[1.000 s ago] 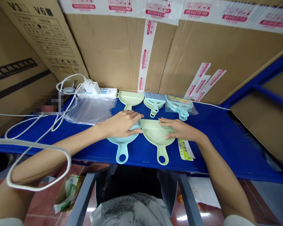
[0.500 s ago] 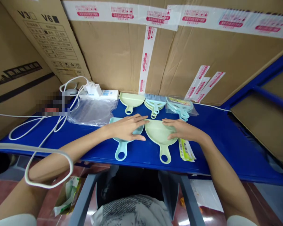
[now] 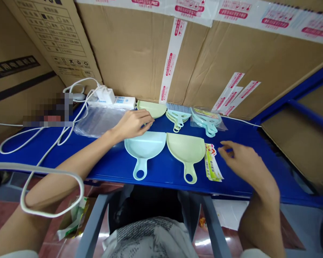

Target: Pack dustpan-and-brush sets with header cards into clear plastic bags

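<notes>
A light-blue dustpan (image 3: pixel 144 146) and a pale green dustpan (image 3: pixel 187 147) lie side by side on the blue table, handles towards me. My left hand (image 3: pixel 136 123) hovers over the back edge of the blue dustpan, fingers loosely bent and thumb apart, nothing visible in it. Behind it, partly covered by the fingers, is another pale green dustpan (image 3: pixel 152 108). To the right of the green dustpan lie several printed cards (image 3: pixel 213 163). Just right of those cards, my right hand (image 3: pixel 244 163) is raised with loosely curled fingers and no visible object.
Along the back lie a stack of dustpans with a brush (image 3: pixel 179 116) and a plastic-wrapped blue set (image 3: pixel 208 122). Clear plastic bags (image 3: pixel 99 120) lie at left beside a white power strip (image 3: pixel 123 102). White cables (image 3: pixel 66 138) loop at left. Cardboard (image 3: pixel 140 53) walls the back.
Both hands have come off the two front dustpans. My left hand moved back and left; my right hand moved right, past the cards. The dustpans stay side by side.
</notes>
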Action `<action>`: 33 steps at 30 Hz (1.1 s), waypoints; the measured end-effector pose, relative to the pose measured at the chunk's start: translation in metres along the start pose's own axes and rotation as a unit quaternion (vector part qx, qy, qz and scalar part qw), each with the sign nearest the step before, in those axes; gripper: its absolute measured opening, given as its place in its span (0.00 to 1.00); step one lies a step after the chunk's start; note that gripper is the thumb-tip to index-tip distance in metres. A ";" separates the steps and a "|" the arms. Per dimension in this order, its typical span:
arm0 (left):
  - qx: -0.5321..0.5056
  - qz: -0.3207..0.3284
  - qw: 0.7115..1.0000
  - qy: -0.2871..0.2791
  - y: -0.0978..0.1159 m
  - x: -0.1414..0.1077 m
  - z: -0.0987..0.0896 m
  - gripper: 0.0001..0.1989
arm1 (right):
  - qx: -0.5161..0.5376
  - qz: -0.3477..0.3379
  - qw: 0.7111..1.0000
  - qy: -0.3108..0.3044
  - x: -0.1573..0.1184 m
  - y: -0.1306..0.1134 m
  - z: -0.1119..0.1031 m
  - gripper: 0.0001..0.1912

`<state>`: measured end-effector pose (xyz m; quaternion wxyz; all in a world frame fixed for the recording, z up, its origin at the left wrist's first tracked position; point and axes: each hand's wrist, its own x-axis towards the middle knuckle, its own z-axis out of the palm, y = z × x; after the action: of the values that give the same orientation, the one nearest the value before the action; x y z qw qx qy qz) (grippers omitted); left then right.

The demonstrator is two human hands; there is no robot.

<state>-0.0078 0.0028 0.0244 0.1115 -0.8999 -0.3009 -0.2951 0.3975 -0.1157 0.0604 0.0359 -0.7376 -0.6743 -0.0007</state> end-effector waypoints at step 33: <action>-0.206 0.039 0.966 -0.152 0.059 -0.011 0.034 0.18 | -0.192 -0.008 0.976 -0.105 -0.032 -0.039 0.016 0.37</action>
<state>0.0366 -0.0368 -0.0108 -0.1121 -0.9488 -0.2118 -0.2058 0.3548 -0.1434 0.0445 -0.1774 -0.7213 -0.6674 -0.0526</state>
